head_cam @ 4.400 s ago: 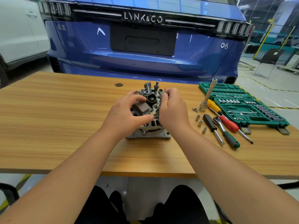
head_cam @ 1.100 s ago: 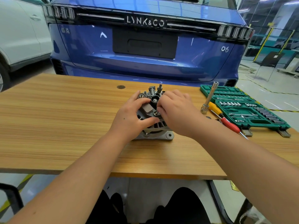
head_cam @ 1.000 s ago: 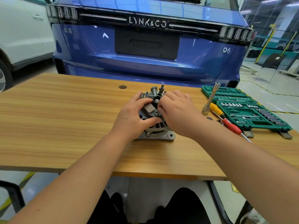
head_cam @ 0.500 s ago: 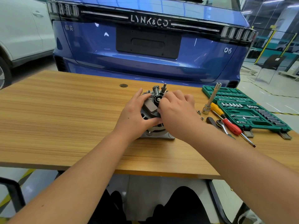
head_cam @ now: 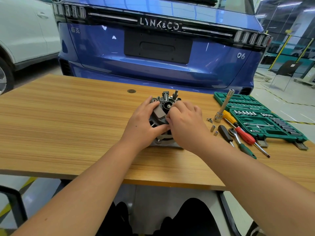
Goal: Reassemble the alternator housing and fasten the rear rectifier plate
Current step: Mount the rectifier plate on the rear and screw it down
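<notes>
Both bare forearms reach forward from below and meet near the middle. The left hand has its fingers spread and curled, thumb stretched toward the right hand, in a loose clasping grip. The right hand lies knuckles up, fingers bent inward, fingertips close to the left thumb.

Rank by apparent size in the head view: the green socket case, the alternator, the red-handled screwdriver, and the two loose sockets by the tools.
1. green socket case
2. alternator, partly hidden by the hands
3. red-handled screwdriver
4. two loose sockets, alike in size
</notes>
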Available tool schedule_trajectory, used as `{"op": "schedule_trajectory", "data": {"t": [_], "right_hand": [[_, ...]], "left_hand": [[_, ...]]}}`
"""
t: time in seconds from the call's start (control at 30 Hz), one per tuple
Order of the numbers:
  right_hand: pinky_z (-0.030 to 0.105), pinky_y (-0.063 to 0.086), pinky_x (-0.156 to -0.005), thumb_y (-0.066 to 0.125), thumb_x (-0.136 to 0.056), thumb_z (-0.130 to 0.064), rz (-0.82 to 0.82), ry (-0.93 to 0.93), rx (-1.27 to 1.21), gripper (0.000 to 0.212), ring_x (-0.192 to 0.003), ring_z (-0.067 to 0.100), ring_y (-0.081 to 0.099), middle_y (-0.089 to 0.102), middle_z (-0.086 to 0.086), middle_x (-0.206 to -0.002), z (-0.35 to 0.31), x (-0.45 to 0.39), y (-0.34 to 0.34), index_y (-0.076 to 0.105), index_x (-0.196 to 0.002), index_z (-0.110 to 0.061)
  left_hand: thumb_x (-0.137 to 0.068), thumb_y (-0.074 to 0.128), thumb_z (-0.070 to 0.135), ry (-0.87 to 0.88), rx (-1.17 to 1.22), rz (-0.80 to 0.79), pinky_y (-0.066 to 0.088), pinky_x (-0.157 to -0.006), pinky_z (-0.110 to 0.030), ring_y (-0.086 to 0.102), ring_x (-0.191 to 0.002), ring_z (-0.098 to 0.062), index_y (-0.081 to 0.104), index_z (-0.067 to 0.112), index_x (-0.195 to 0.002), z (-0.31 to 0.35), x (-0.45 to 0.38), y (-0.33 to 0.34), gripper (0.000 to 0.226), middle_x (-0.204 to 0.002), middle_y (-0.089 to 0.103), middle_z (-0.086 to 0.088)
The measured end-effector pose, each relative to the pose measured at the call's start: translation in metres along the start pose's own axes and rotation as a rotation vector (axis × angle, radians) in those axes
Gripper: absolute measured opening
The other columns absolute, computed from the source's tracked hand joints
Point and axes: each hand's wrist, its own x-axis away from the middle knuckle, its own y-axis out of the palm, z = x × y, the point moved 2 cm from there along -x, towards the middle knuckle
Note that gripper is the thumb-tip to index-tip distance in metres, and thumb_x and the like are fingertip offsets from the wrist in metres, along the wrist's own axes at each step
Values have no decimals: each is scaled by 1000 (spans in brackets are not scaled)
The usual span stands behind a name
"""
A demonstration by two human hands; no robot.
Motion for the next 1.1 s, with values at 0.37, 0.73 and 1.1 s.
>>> {"op": "schedule_trajectory", "data": {"t": [0.37, 0.73, 1.1], "right_hand": [[45, 37, -110, 76, -86, -36, -104, 389, -577, 27, -136, 20, 34, 45, -5, -141, 16, -11, -15, 60, -108, -35], [46, 59, -84, 90, -72, -22, -270, 689, -914, 94, -103, 27, 63, 53, 4, -127, 28, -23, -11, 31, -145, -30], [37, 61, -75, 85, -77, -19, -255, 619, -1098, 88, -97, 19, 67, 58, -10, -111, 33, -15, -2, 36, -149, -35]], "left_hand": [[-79, 78, 53, 3, -13, -15, 25, -117, -35, 24, -149, -13, 39, 30, -152, 2, 1, 0, 86, -166, 21, 10], [-79, 81, 45, -25, -2, -19, 27, -121, -43, 22, -150, -14, 37, 30, -153, 5, 1, -1, 87, -166, 20, 9], [-79, 81, 46, -36, -18, -39, 25, -120, -42, 22, -150, -14, 37, 31, -152, 6, 1, -2, 87, -166, 19, 10]]}}
